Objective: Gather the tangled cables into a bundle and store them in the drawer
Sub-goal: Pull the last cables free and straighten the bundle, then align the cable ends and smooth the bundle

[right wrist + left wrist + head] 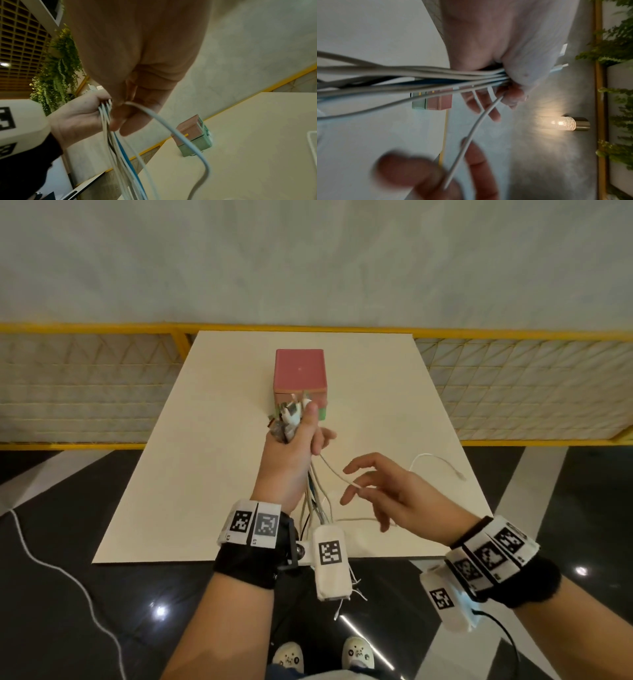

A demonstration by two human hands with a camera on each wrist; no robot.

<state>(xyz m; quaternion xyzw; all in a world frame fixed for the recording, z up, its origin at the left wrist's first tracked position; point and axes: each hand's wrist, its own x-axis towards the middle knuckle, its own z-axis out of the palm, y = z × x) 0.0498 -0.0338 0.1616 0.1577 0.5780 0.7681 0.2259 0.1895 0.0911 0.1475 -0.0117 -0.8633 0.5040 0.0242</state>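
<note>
My left hand (301, 428) is raised over the table and grips a bundle of white, grey and blue cables (317, 494). Their plugs (291, 414) stick up out of the fist, and the strands hang down below it. One white cable (334, 472) runs from the fist to my right hand (352, 486), which pinches it between thumb and fingers. That cable's far end (442, 460) lies on the table to the right. The pink and green drawer box (299, 371) stands behind my left hand, and its front is hidden in the head view. The left wrist view shows the strands (419, 73) entering the fist.
The cream table (205, 446) bears only the box and the loose cable end. A yellow-framed railing (102, 328) runs behind it. A white cord (51, 566) trails over the dark floor at the left. My shoes (289, 657) stand at the table's near edge.
</note>
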